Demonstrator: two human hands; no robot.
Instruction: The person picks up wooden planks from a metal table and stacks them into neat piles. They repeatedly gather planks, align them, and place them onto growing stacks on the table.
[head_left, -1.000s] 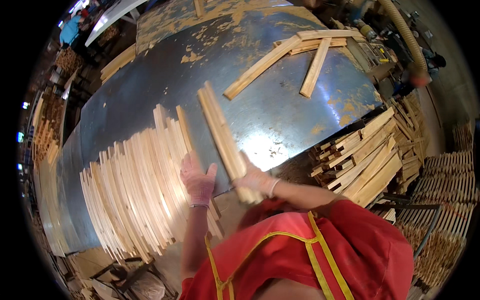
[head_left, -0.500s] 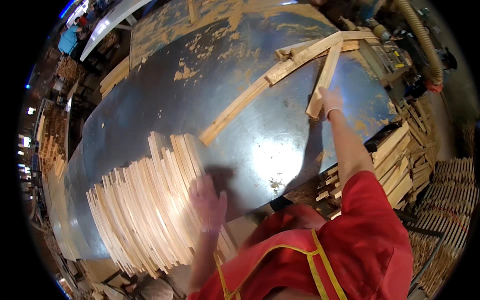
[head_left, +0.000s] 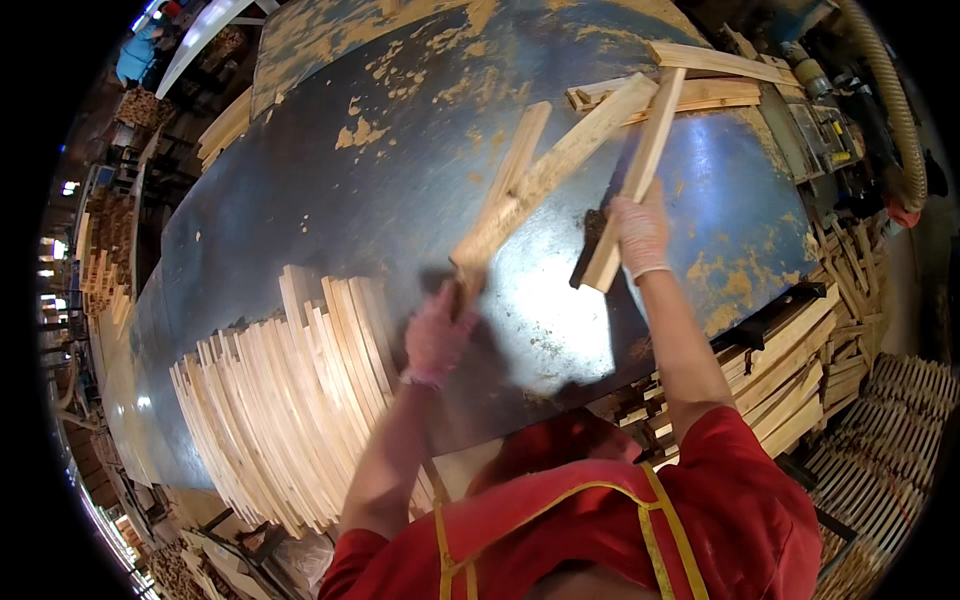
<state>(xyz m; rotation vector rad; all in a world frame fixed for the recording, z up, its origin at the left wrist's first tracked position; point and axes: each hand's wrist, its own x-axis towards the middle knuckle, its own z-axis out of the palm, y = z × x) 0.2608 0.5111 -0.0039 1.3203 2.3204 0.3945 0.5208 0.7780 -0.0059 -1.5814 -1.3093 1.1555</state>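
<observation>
Over the metal tabletop, my gloved right hand [head_left: 642, 232] is wrapped round a pale wooden slat [head_left: 650, 150]. The slat slants away from me, its near end jutting past my fingers. My left hand [head_left: 438, 335], also gloved, is closed on the near end of a wooden strip [head_left: 520, 155]. Another strip [head_left: 590, 130] crosses this one and reaches to the far right; where the two meet near my fingers is partly blurred. Left of my left hand lies a row of many narrow slats [head_left: 290, 400], set side by side at the near edge.
Several more wooden pieces [head_left: 715, 95] lie at the table's far right, by a machine with a ribbed hose [head_left: 890, 110]. Sawdust [head_left: 360, 133] is scattered over the metal tabletop [head_left: 270, 220]. Stacked timber [head_left: 790, 380] stands below the right edge. A person in blue [head_left: 138, 55] is far left.
My left hand has left the row of slats and taken the near end of a strip, which has swung out of line. My right hand has drawn its slat nearer.
</observation>
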